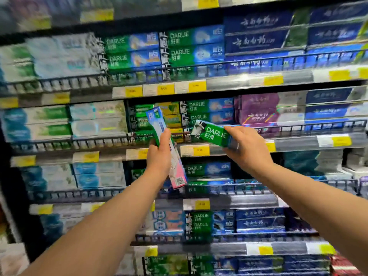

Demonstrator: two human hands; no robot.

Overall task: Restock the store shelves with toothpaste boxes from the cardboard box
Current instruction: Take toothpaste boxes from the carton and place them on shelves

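My left hand [159,156] grips a blue, white and pink toothpaste box [157,124], held nearly upright in front of the middle shelf. My right hand [246,148] holds a green Darlie toothpaste box [211,133], tilted, with its left end pointing at the shelf row of green Darlie boxes [207,111]. Both boxes hang just in front of the wire rail [99,143] of that shelf. The cardboard box is out of view.
Shelving fills the whole view, stacked with toothpaste boxes: green Darlie boxes [179,50] in the middle columns, dark blue boxes [278,36] at right, pale ones [59,56] at left. Yellow price tags [201,150] line each shelf edge. The frame edges are blurred.
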